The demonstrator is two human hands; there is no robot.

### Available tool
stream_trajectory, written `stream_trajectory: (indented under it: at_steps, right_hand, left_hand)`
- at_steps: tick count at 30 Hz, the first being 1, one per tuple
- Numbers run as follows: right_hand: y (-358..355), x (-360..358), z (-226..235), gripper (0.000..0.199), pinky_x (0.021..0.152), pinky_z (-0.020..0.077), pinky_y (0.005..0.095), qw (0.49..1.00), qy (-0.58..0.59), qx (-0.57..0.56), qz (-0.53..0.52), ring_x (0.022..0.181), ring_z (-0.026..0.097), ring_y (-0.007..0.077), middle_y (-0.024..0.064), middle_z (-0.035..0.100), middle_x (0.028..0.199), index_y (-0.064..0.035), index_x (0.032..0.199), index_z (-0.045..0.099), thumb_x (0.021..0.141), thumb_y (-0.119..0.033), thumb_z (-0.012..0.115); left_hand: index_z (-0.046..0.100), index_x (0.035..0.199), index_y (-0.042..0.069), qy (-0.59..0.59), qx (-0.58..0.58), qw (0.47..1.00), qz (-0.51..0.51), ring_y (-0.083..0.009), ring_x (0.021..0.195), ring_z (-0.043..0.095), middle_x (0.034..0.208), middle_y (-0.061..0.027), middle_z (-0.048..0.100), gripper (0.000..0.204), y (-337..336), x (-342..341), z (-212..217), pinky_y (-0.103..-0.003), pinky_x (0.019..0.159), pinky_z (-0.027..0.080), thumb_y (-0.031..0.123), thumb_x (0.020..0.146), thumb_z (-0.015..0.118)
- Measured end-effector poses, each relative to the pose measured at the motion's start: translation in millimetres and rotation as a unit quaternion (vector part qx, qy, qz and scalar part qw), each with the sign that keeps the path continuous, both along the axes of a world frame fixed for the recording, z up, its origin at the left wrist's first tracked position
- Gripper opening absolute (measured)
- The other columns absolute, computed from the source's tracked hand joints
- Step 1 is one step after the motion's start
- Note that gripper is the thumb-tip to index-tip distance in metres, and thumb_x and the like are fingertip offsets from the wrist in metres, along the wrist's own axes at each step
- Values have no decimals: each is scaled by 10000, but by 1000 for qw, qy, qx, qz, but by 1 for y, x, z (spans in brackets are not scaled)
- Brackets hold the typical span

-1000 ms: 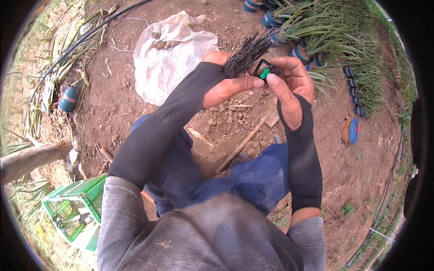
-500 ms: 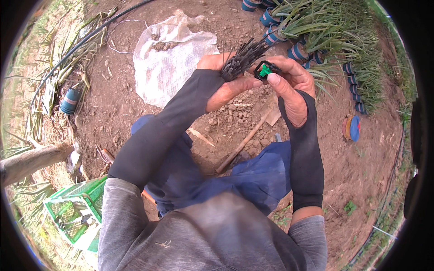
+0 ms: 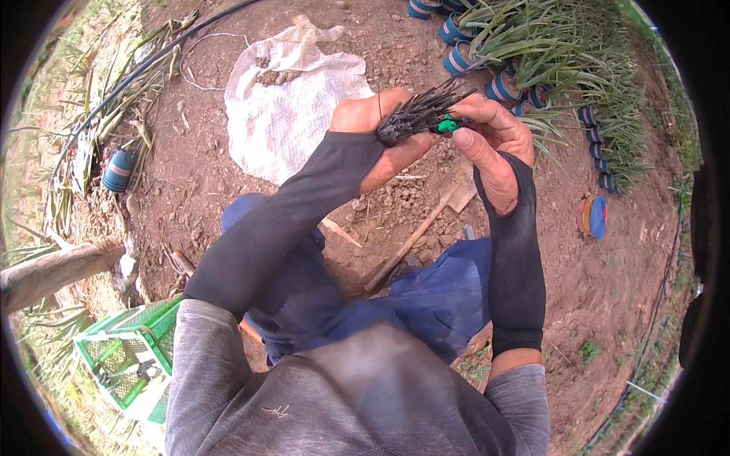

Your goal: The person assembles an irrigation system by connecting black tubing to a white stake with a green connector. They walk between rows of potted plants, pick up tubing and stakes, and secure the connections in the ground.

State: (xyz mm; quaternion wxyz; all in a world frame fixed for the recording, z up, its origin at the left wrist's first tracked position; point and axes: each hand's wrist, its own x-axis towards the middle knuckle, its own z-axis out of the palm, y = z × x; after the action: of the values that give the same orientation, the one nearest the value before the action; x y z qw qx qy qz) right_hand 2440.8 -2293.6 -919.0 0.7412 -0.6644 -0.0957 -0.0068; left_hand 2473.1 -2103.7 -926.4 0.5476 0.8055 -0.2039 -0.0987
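Head view shows the left hand (image 3: 376,125) clenched round a bundle of thin black sticks (image 3: 422,114), fanned toward the right hand (image 3: 494,140), whose fingers pinch a small green piece (image 3: 449,123) at the tips, above bare soil (image 3: 631,296) and a white sack (image 3: 289,114)

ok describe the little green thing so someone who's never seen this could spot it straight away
Find the white sack spread on the bare soil, then go right to the two raised hands. The left hand grips a bundle of black sticks; the green piece is pinched at the right hand's fingertips, against that bundle. It is the only bright green thing there.
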Motion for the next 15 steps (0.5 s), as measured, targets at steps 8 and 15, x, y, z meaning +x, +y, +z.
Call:
stream_trajectory:
  at_steps: [8,15]
  right_hand:
    - [2,1,-2,195,827,450,266,999,-14,-43,-19,924,575,146,90,598,1030,0,995,619,812,-46,668]
    - [3,1,1,181,852,456,273,999,-11,-29,-19,940,573,137,64,603,999,1,983,632,804,7,661]
  left_hand:
    - [650,935,47,-27,-46,999,9,-73,565,468,609,16,496,223,0,-1,-4,-255,518,398,172,759,707]
    - [643,925,38,-31,-45,998,8,-70,564,473,602,16,494,202,0,0,-9,-255,515,401,161,773,696]
